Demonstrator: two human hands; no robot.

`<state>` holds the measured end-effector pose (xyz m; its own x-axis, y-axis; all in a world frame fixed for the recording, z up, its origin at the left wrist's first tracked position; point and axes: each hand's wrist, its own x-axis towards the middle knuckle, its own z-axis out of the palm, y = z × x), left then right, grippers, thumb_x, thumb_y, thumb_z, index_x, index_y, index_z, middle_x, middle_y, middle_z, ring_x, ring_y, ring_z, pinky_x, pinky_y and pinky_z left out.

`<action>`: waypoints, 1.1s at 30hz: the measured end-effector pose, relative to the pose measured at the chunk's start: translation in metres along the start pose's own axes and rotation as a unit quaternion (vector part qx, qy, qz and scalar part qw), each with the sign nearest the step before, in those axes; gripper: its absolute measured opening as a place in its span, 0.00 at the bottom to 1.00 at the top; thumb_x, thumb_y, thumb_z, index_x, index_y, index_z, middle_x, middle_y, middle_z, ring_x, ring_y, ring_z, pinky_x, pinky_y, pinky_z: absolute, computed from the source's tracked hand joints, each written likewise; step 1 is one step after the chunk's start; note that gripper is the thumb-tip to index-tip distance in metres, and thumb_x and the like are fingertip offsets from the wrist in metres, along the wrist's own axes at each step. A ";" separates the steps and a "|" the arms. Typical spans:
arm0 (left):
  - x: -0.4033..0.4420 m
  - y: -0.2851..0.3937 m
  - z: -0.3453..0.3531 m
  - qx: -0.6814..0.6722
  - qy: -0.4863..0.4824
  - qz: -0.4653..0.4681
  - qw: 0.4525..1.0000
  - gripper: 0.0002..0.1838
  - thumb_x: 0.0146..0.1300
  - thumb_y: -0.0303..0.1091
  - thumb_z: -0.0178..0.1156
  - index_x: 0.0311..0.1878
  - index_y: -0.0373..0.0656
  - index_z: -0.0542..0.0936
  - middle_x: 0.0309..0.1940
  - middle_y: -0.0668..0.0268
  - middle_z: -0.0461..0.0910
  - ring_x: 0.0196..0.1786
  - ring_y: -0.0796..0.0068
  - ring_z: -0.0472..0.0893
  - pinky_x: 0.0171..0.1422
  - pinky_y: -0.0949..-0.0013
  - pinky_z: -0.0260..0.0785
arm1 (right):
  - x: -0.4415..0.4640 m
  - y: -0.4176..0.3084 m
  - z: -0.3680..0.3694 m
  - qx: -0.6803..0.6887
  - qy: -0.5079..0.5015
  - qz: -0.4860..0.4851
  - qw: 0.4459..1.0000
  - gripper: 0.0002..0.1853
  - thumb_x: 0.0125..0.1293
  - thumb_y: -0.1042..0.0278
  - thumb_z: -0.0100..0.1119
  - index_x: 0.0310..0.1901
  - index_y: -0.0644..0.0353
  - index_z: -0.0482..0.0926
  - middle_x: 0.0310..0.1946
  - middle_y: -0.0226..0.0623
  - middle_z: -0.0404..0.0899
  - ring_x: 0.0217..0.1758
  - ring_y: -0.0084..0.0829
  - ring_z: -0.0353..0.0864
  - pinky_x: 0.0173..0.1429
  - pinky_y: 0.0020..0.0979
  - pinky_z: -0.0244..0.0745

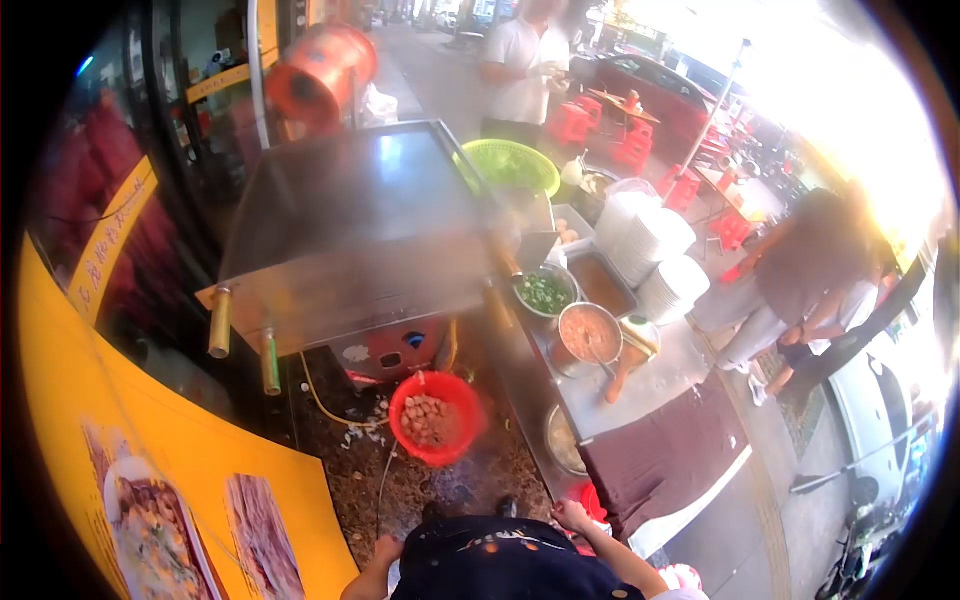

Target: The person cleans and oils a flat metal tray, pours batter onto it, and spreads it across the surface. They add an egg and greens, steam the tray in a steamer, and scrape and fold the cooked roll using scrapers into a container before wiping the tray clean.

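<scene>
My left hand [387, 548] hangs low beside my dark apron [500, 560], at the end of a thin dark cord or hose [384, 490]; its fingers are too small to make out. On the other side, my right hand [572, 515] is curled closed near a red plastic object [592, 500] below the counter edge. What it holds, if anything, is hidden. On the wet floor ahead stands a red basin [440, 445] with brownish lumps in it. Above it is a large steel griddle box with a dark lid [350, 200], two handles facing me.
At right, the steel counter [665, 375] carries a pot of reddish sauce [590, 333], chopped greens [545, 292], a brown-liquid tray [602, 283] and stacked white bowls [655, 240]. A brown cloth [665, 455] covers its near end. A yellow sign [200, 440] borders the left. People stand beyond.
</scene>
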<state>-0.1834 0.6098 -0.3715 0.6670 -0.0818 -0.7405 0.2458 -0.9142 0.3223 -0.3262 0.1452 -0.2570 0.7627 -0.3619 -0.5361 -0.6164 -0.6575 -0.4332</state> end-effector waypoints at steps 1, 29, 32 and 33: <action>0.002 0.011 -0.007 -0.027 0.035 0.004 0.999 0.18 0.52 0.45 0.62 0.39 0.41 0.84 0.43 0.49 0.82 0.50 0.51 0.81 0.56 0.56 0.73 | 0.004 0.011 -0.003 0.006 0.004 -0.004 1.000 0.17 0.59 0.53 0.61 0.39 0.60 0.82 0.35 0.45 0.84 0.41 0.43 0.85 0.49 0.41 0.78; -0.460 0.435 -0.368 0.216 0.711 0.581 0.331 0.07 0.66 0.20 0.44 0.45 0.29 0.69 0.34 0.50 0.73 0.28 0.61 0.73 0.37 0.59 0.73 | 0.109 0.008 -0.056 0.048 0.023 -0.193 0.980 0.16 0.62 0.58 0.60 0.42 0.63 0.79 0.34 0.45 0.84 0.39 0.43 0.84 0.47 0.40 0.78; -0.457 0.441 -0.379 0.187 0.678 0.628 0.332 0.07 0.66 0.20 0.44 0.45 0.29 0.69 0.34 0.50 0.73 0.28 0.61 0.73 0.37 0.59 0.73 | 0.103 0.009 -0.051 0.039 0.014 -0.163 0.986 0.16 0.62 0.57 0.60 0.43 0.63 0.79 0.34 0.45 0.84 0.41 0.41 0.84 0.48 0.39 0.77; -0.457 0.444 -0.383 0.184 0.671 0.639 0.329 0.07 0.66 0.20 0.44 0.45 0.29 0.69 0.34 0.50 0.73 0.28 0.61 0.73 0.37 0.59 0.73 | 0.103 0.011 -0.047 0.046 0.015 -0.165 0.985 0.16 0.62 0.57 0.60 0.43 0.63 0.79 0.35 0.45 0.84 0.41 0.41 0.84 0.48 0.39 0.77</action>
<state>-0.1094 0.3933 0.3357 -0.1687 -0.4692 0.8668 -0.7745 -0.4808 -0.4110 -0.2452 0.0695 -0.2827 0.9294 -0.1586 -0.3332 -0.3475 -0.6803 -0.6453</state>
